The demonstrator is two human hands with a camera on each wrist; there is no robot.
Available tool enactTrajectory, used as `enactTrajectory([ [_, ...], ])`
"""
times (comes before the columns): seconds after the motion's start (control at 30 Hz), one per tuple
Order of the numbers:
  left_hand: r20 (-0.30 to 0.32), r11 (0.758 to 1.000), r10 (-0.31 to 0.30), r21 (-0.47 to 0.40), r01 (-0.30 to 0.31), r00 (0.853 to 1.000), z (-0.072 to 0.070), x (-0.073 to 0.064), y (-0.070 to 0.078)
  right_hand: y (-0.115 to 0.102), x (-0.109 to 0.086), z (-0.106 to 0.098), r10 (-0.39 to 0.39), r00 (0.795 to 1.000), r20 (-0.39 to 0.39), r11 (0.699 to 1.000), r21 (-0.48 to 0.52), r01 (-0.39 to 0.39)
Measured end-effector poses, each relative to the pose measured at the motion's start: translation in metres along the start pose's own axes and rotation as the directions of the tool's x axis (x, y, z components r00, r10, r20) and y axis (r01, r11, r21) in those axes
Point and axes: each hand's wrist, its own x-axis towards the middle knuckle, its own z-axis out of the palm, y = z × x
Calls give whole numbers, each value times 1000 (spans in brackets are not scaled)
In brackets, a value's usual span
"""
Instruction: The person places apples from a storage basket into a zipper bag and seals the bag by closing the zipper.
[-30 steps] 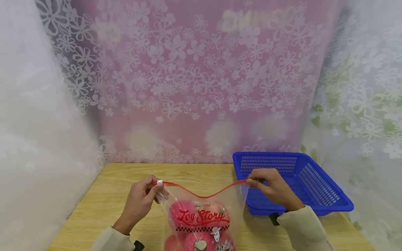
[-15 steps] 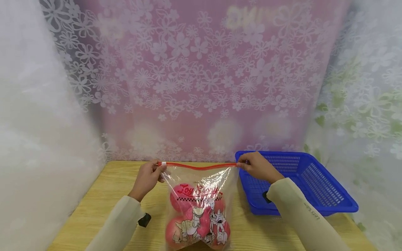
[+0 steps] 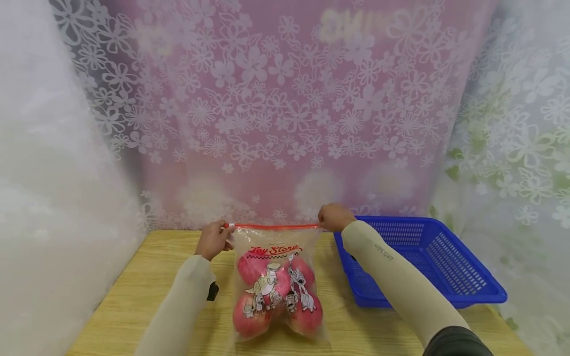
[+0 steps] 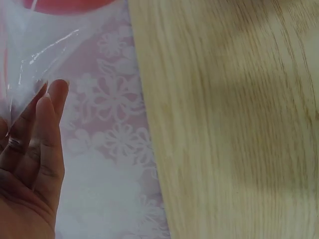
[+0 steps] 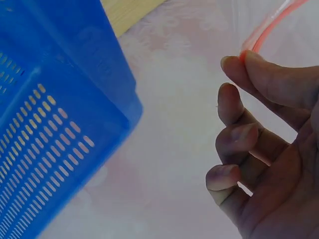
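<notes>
A clear zip bag (image 3: 276, 240) with "Toy Story" print and a red zip strip stands stretched between my hands. Several pink-red apples (image 3: 251, 316), or round fruit like them, fill its lower part behind the printed figures. My left hand (image 3: 213, 240) pinches the top left corner, by the white slider (image 3: 230, 226). At the top right corner my right hand (image 3: 335, 217) pinches the end of the strip. In the right wrist view, thumb and forefinger hold the red strip (image 5: 269, 27), and the other fingers curl loosely. The left wrist view shows the left fingers (image 4: 47, 134) against clear plastic.
A blue plastic basket (image 3: 445, 257) with slotted walls stands at the right of the wooden table (image 3: 147, 277), under and beside my right forearm. A pink floral curtain (image 3: 285, 123) hangs behind the table, with pale sheets at both sides.
Both hands have moved up and away from me with the bag, and the right hand has come inward. The strip has gone from sagging to nearly straight, and more of the bag's lower part shows.
</notes>
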Motion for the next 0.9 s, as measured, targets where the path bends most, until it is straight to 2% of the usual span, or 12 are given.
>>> enactTrajectory([
  [0.17,16,999,-31,44,30,999,6,12,-12,6,23,18,68,997,33,991,-120,-64],
  [0.4,33,983,-40,182,34,999,14,26,-32,6,48,33,195,976,94,956,-239,-168],
  [0.5,27,973,-85,217,77,996,14,26,-34,1,54,36,216,972,92,944,-273,-184],
  [0.63,36,942,-174,298,155,984,17,25,-37,-5,59,41,257,963,82,926,-306,-221],
  [0.7,37,925,-199,338,175,979,20,24,-39,-8,60,44,276,958,82,921,-308,-239],
  [0.8,33,916,-200,361,175,979,21,22,-42,-11,61,49,293,953,80,917,-305,-257],
  [0.9,19,920,-186,354,168,982,21,22,-44,-14,62,50,296,953,67,918,-296,-265],
])
